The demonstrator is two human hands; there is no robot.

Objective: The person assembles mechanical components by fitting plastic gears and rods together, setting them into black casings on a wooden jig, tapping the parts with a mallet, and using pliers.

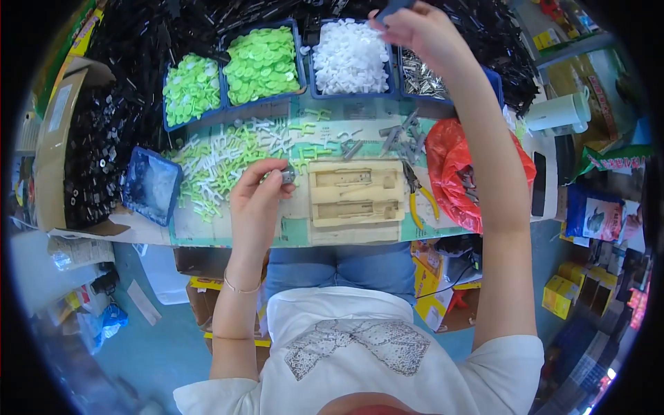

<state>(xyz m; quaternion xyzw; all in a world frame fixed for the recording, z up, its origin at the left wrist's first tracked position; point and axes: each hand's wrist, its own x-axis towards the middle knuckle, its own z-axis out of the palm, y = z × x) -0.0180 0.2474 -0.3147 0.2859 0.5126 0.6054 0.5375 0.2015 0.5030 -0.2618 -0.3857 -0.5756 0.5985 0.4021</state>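
Observation:
My left hand (257,197) is closed in a pinch on a small grey part (288,174), just left of the cream two-slot fixture (357,192). The fingers cover much of that part, so its kind does not show. Up at the back, my right hand (420,34) is raised over the pile of black plastic parts, beyond the bin of small metal pieces (423,75). A dark flat piece (395,8) sits between its fingers, partly cut off by the frame. Pliers with yellow handles (423,204) lie at the fixture's right side.
Blue bins hold green discs (261,63), green pieces (191,90) and white caps (351,59). Loose green and white clips (228,155) cover the left bench. A red plastic bag (449,169) stands right, a blue tray (151,187) left. Black parts fill a cardboard box (59,149).

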